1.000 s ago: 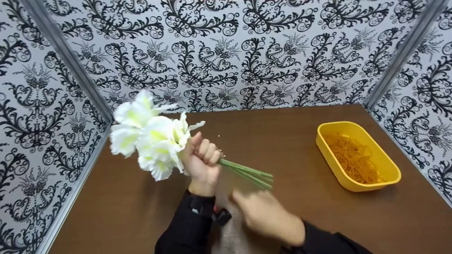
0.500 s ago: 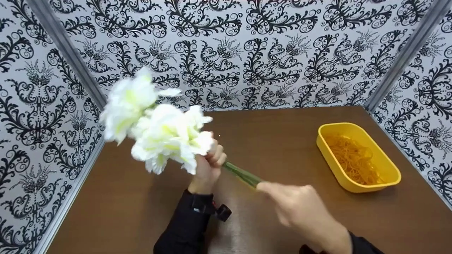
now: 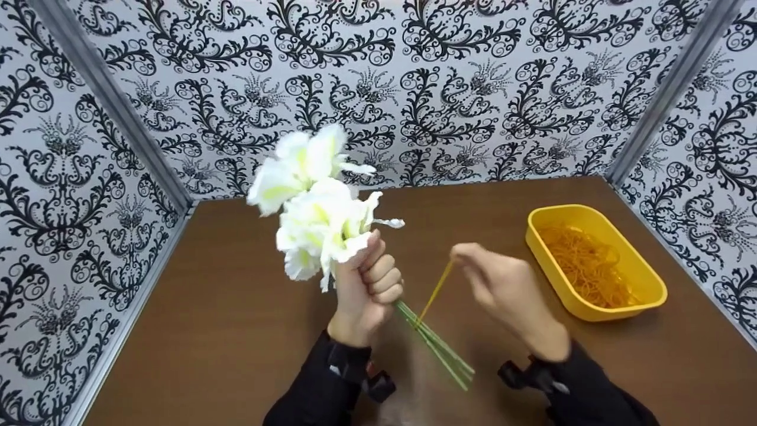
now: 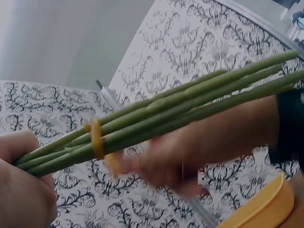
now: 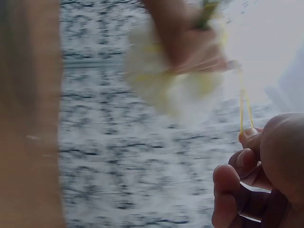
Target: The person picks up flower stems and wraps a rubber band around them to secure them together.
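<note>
White artificial flowers [image 3: 322, 219] with yellow-green centres form a bunch, tilted up to the left in the head view. My left hand [image 3: 369, 287] grips their green stems [image 3: 440, 349] just below the blooms. A yellow rubber band [image 3: 434, 293] loops round the stems below that hand and is pulled taut up to the right. Its far end is pinched between the thumb and finger of my right hand [image 3: 502, 290]. The left wrist view shows the band [image 4: 97, 138] wrapped across the several stems [image 4: 190, 97]. In the right wrist view the stretched band [image 5: 244, 107] runs from my fingertips.
A yellow plastic tub [image 3: 538, 239] holding many rubber bands [image 3: 582, 266] stands on the brown table [image 3: 225, 331] to the right. Patterned black-and-white walls [image 3: 366, 89] enclose the table at the back and both sides.
The flowers and left hand have shifted right. My right hand, earlier low by the stem ends, has risen up and right, stretching the band away from the stems.
</note>
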